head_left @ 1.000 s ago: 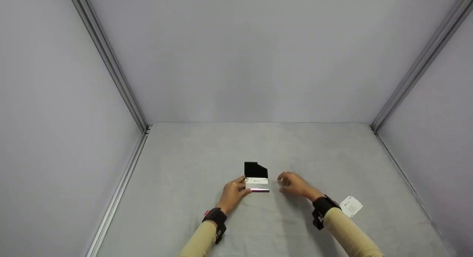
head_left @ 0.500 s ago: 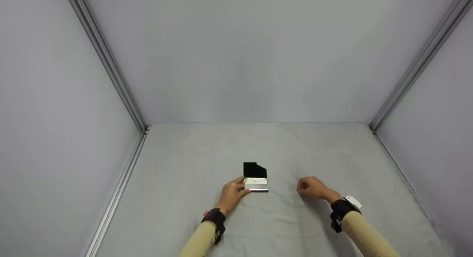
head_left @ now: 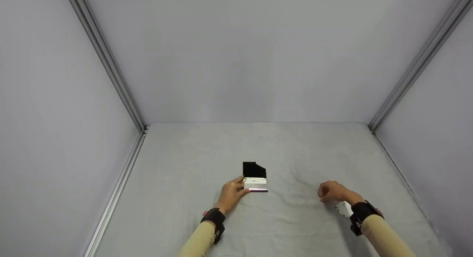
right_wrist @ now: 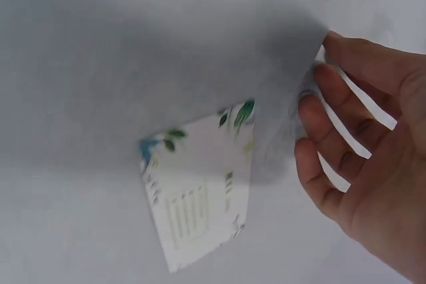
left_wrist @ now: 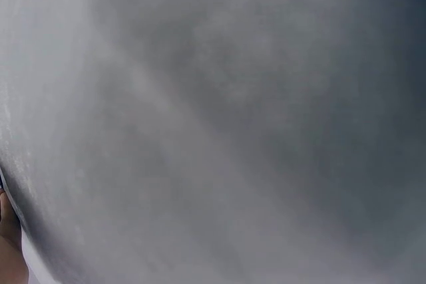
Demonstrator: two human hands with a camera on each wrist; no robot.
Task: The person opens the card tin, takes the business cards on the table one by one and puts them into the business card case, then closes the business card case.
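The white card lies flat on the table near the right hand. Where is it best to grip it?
Probably at the leaf-printed corner of the white card, approaching from the right hand side. It lies flat, so lift that corner, then pinch it.

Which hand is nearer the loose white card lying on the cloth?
Right. The right hand hovers just above the white card, fingers loosely curled, not touching it. The left hand is far off, gripping the black card case.
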